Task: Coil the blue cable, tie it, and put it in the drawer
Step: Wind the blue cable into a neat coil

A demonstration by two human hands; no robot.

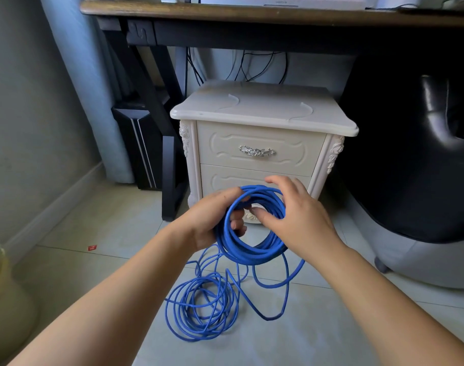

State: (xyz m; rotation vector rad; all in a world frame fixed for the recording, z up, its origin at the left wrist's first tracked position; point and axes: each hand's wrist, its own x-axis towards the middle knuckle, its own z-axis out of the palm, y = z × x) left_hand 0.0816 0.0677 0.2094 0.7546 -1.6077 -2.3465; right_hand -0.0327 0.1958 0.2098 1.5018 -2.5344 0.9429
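Note:
A blue cable (248,250) is partly wound into a tight coil held up in front of a cream bedside cabinet. My left hand (212,220) grips the coil's left side, fingers curled through the ring. My right hand (294,215) lies over the coil's upper right with fingers bent around the strands. More of the cable lies in loose loops (202,305) on the tiled floor below. The cabinet's upper drawer (257,140), with a silver handle (256,151), is closed; the lower drawer (225,178) is partly hidden behind my hands.
A dark wooden desk (252,14) spans above the cabinet, with black cables hanging behind. A black computer case (138,143) stands at left, a black chair (423,154) at right. A pale bin (4,299) sits at the lower left. A small red scrap (92,247) lies on the floor.

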